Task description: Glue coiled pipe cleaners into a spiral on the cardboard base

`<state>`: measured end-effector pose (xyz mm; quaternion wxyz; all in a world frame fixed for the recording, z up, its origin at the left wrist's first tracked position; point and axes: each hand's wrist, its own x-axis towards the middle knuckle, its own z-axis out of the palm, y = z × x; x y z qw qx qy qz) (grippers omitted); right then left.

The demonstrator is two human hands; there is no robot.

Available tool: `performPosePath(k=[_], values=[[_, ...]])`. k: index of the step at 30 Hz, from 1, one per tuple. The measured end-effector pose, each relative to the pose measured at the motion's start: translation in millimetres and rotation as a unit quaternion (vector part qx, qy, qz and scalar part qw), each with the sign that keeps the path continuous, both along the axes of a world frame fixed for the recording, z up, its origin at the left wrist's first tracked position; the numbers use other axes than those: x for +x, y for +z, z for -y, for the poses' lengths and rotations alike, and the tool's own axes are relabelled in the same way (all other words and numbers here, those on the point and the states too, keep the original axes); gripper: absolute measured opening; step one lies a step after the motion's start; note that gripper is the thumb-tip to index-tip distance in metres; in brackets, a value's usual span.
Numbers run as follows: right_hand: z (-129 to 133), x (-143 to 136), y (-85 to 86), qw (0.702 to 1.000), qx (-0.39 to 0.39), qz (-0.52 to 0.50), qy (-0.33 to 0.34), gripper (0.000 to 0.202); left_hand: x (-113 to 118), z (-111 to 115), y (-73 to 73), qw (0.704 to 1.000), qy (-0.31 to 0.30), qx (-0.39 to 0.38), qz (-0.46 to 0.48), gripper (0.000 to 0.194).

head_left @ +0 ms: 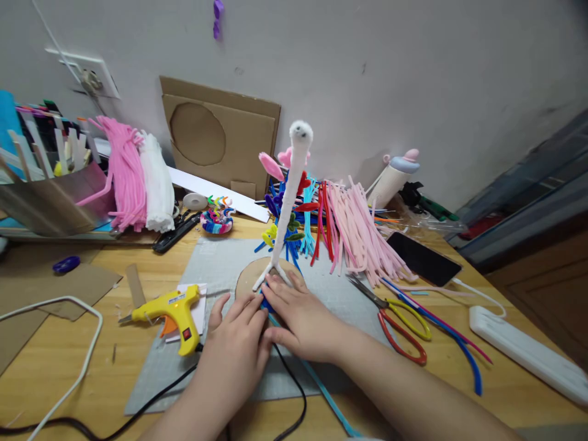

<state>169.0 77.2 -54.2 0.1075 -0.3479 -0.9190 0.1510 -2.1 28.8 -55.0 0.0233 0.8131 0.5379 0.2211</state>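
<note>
A white fuzzy stem (pixel 288 208) rises from a round cardboard base (pixel 245 278), its lower end splitting into white legs. Pink, red, blue, yellow and green pipe-cleaner petals show around and behind it. At the front of the base, my left hand (pixel 239 334) and my right hand (pixel 298 315) meet over a blue pipe cleaner piece (pixel 265 301). Both sets of fingertips press on it and partly hide it. Right-hand fingers also lie across the base near the legs. From beneath the hands a light blue pipe cleaner (pixel 324 386) runs toward the table's front edge.
A yellow glue gun (pixel 172 312) lies left on the grey cutting mat (pixel 156 380). Right are scissors (pixel 399 321), a phone (pixel 423 258) and a white power strip (pixel 528 352). Pink pipe cleaners (pixel 362 226) and leaning cardboard (pixel 248 135) stand behind. A black cord (pixel 294 383) crosses the front.
</note>
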Motion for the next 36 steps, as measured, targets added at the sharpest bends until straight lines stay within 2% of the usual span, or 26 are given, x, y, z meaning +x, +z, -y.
performPosePath(k=[2,4,6,7,10,14,19,24,27,31,36], values=[[-5,8,1.9,0.999,0.013,-0.047,-0.021,0.066,1,0,1.0,1.0,0.002,0.005,0.007,0.017],[-9,17,-0.5,0.991,0.042,-0.085,-0.097,0.059,1,0,1.5,1.0,0.003,0.007,0.012,0.016],[-8,22,-6.4,0.981,0.06,-0.074,-0.169,0.054,1,0,1.4,1.0,0.002,0.006,0.014,0.017],[-7,23,-9.9,0.98,0.059,-0.05,-0.182,0.053,1,0,1.1,1.0,0.001,0.007,0.015,0.017],[3,19,-17.5,0.986,0.048,0.027,-0.157,0.053,0,0,-0.5,1.0,0.0,0.012,0.016,0.019],[15,9,-20.0,0.986,0.052,0.064,-0.142,0.058,-1,0,-3.0,1.0,0.0,0.011,0.016,0.019],[15,5,-21.1,0.986,0.054,0.072,-0.14,0.065,-3,1,-5.2,1.0,-0.001,-0.008,0.013,0.021],[12,4,-12.0,0.988,0.054,0.074,-0.122,0.067,-2,0,-5.1,1.0,-0.001,-0.015,0.009,0.022],[12,2,-6.4,0.993,0.042,0.062,-0.089,0.068,-2,0,-4.1,1.0,-0.003,-0.022,0.013,0.023],[11,-2,-7.0,0.998,0.005,0.052,-0.02,0.068,-5,2,-3.7,0.999,-0.007,-0.044,0.02,0.027],[9,-4,-10.5,0.999,-0.009,0.039,-0.011,0.065,-7,1,5.8,0.997,-0.007,-0.054,0.046,0.026]])
